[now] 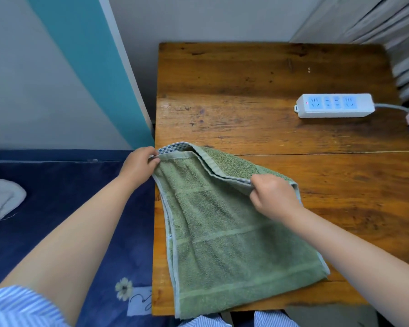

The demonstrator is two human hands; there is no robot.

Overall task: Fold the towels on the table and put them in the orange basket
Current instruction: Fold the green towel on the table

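Lying on the wooden table (257, 86) is a green towel (234, 251), soft and fuzzy, with flat woven bands running across it and a pale smooth hem down its long sides. It covers the table's 7 o'clock part, and its near end hangs a little over the edge closest to the person. The far end is doubled back, so two layers show there, and a strip of small blue and white checks (172, 147) peeks out along the top fold. The left hand (139, 165) sits at 9 o'clock from the towel's far end, right at the table's side edge; its fingers are curled and pinch the towel's corner. The right hand (273, 197) is at about 3 o'clock from the left one, over the towel's other side; its fingers and thumb are bent in and pinch the folded edge, lifting it a bit off the layer below. The table is brown, shiny and scratched, with dark marks and a long crack line across it. At 2 o'clock on the table lies a white plastic power strip (335, 106), long and boxy with blue sockets, well apart from the towel. A dark blue cloth with a little flower (124, 288) lies off the table at 8 o'clock. Striped blue and white sleeves (14, 308) show at the bottom.
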